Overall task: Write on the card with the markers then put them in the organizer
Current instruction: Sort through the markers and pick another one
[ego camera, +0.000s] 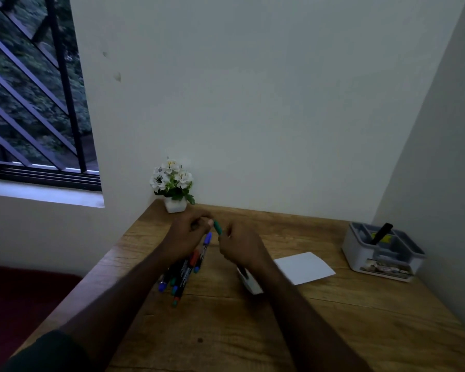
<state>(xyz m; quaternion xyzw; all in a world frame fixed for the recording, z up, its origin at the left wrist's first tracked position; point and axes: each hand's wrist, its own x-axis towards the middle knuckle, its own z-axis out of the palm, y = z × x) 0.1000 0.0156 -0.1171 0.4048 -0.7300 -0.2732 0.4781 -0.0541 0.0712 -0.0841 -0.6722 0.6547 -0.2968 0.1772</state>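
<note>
Hands (215, 242) grip green marker (217, 228); organizer (381, 251) holds black marker (381, 233).

My table (333, 331) is grainy matt wood; the card (305, 267) is matt white paper; the organizer (360, 253) looks like smooth grey plastic.

dim, bluish daylight enters from the window (35, 89) at left; the wooden table (333, 331) and arms sit in murky shadow, soft and blurred, with wide-angle bending at the edges.
</note>
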